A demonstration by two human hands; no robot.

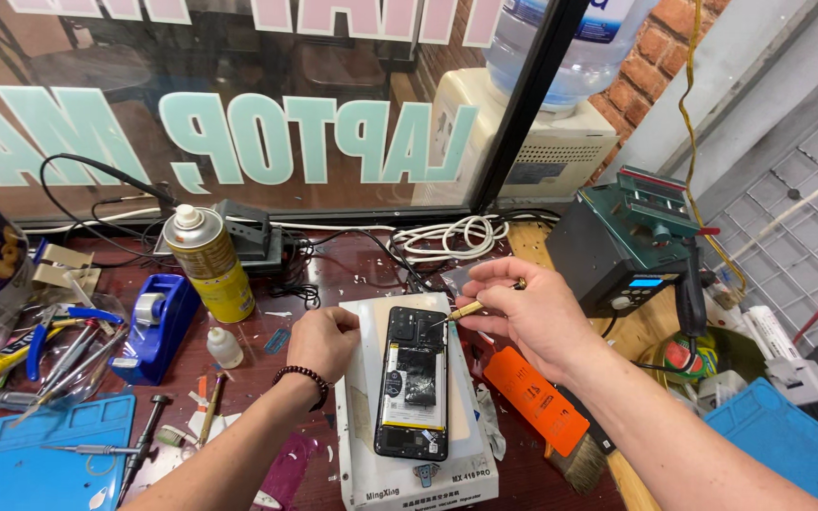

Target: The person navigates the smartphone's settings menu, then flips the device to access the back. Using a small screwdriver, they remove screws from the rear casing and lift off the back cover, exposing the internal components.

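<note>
While I look down from the head camera, I see a dark red surface (pixel 352 265) full of tools, pushed up against a big window. It is the biggest thing here, and it holds all the rest.

Next in size is the white flat box (pixel 364 454) in the middle. It sits under the open phone (pixel 414 378), I think to lift it up and keep it level. The phone lies flat with its back off, so the black parts inside face up and are easy to reach.

A blue mat (pixel 40 454) lies at the near left, with a thin tool on it. A green and black machine (pixel 622 237) stands at the right, close enough to reach. A yellow spray can (pixel 208 265) stands upright behind the blue tape holder (pixel 158 322), both out of the way.

My left hand (pixel 322 341) is curled and rests on the top left corner of the white box, just beside the phone. I think it presses down so nothing slides. Its grip is shut on no tool that I can see.

My right hand (pixel 532 312) pinches a small screwdriver (pixel 466 308) with a gold handle. Its grip is closed around that handle. The tip points down at the top edge of the phone, where the tiny parts sit.
</note>
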